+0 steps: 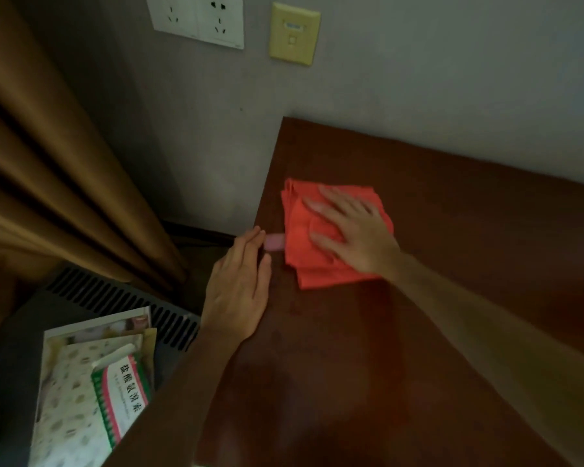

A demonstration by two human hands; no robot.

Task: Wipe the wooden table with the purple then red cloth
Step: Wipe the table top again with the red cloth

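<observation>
A bright orange-red folded cloth [334,230] lies on the dark reddish-brown wooden table [452,264], a small pale pink-purple piece [274,242] beside it, against a grey wall [418,79] with a white socket plate [196,18], a pale yellow plate [294,33] and ochre-brown curtain [48,163].

Glossy wooden table [452,264], soft red cloth [300,264]
</observation>
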